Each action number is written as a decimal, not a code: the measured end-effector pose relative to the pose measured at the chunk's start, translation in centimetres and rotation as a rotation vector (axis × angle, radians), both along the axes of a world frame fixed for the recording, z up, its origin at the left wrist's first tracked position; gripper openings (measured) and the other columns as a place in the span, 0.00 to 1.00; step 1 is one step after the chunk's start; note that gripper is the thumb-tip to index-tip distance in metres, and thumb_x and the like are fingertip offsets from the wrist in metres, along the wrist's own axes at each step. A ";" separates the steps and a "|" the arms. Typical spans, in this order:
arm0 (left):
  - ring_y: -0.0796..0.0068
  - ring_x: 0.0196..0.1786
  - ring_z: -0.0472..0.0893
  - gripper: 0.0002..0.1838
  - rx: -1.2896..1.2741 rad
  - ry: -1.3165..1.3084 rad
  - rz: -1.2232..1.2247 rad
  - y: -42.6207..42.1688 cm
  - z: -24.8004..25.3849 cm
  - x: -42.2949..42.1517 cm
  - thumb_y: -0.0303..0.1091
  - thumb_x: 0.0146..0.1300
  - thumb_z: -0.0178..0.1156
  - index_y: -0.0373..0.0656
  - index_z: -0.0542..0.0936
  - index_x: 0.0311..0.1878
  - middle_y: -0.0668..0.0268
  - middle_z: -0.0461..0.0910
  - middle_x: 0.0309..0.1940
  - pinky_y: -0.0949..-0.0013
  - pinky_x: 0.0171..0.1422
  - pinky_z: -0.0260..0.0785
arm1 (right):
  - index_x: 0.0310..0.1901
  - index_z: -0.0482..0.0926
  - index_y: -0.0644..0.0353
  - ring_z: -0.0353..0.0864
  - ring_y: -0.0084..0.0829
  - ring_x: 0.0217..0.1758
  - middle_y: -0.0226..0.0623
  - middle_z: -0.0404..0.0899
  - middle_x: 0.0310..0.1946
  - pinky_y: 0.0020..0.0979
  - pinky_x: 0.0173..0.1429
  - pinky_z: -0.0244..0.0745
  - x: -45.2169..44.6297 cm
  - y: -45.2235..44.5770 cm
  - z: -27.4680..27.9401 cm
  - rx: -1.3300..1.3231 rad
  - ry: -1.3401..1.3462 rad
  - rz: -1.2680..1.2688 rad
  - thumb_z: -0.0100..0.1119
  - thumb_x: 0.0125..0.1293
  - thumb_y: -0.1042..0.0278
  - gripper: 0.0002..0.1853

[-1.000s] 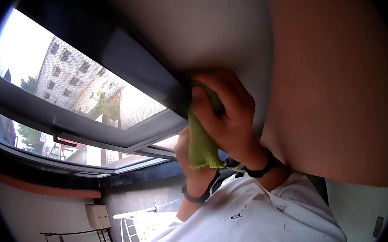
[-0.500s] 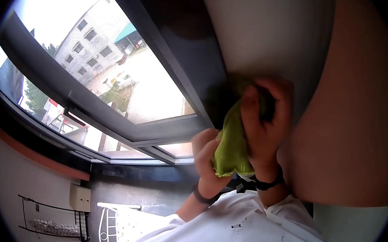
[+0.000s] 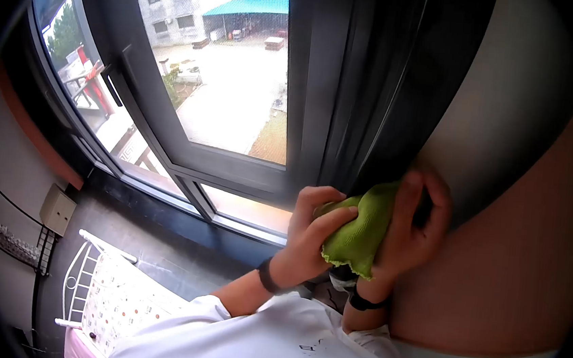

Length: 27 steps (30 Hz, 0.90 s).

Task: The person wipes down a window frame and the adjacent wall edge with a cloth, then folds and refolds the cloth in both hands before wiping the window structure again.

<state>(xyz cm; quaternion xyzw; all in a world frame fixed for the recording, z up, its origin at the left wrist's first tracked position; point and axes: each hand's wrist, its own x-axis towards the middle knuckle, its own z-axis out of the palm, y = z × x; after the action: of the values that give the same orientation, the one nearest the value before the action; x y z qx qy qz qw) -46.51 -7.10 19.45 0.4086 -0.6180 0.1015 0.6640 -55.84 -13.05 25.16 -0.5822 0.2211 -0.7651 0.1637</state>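
A bright green cloth (image 3: 362,235) with a frayed lower edge is bunched between my two hands, in front of the dark window frame. My left hand (image 3: 312,239) grips its left side, with the thumb pressed across the fabric. On the other side, my right hand (image 3: 413,231) holds the cloth with curled fingers near the frame's edge and the pale wall. Part of the right fingertips is hard to make out in the shade. Each wrist wears a dark band.
The dark-framed window (image 3: 299,112) with a screen and a handle (image 3: 112,85) stands ahead and to the left. A white metal bed frame (image 3: 77,276) with a patterned sheet is at lower left, near a small cabinet (image 3: 59,210) and a wall rack (image 3: 12,240). A brownish surface (image 3: 497,265) fills the right.
The view has turned, so the window now appears more upright. Both hands still hold the cloth, now lower and slightly right in view; the left thumb lies more plainly over it.
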 end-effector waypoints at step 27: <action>0.54 0.43 0.77 0.29 0.206 -0.041 -0.013 1.0 -6.8 1.3 0.29 0.41 0.72 0.45 0.76 0.51 0.55 0.72 0.43 0.61 0.45 0.72 | 0.42 0.71 0.62 0.71 0.23 0.41 0.32 0.73 0.38 0.27 0.48 0.69 1.0 -0.4 -7.5 0.107 -0.175 -0.011 0.62 0.64 0.73 0.10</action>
<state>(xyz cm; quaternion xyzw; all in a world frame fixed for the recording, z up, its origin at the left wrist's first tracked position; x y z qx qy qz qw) -45.23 -6.12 12.66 0.4685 -0.6411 0.0415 0.6064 -54.82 -13.45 17.62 -0.5025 0.2497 -0.8009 0.2091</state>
